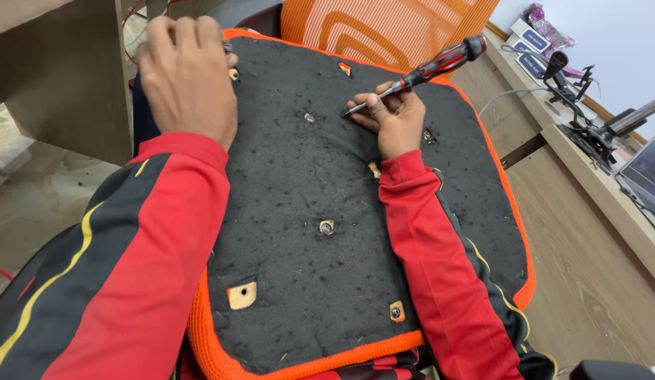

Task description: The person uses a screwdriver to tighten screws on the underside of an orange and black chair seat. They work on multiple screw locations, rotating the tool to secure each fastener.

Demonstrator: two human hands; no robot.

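Black dusty fabric is covering the underside of the orange-edged chair seat cushion (pixel 299 232) that is lying across your lap, with bolts and holes showing in it. Your right hand (pixel 392 116) is pinching the red-and-black-handled screwdriver (pixel 419 74), its tip touching the fabric near a bolt (pixel 309 117). Your left hand (pixel 186 74) is pressing, fingers curled, on the cushion's far left corner.

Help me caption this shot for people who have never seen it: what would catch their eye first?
The upturned chair seat fills the middle, its dusty black underside edged in bright orange. The right hand holds a red and black screwdriver with its tip on the fabric near the far edge. The left hand presses on the seat's far left corner, and red sleeves frame both sides.
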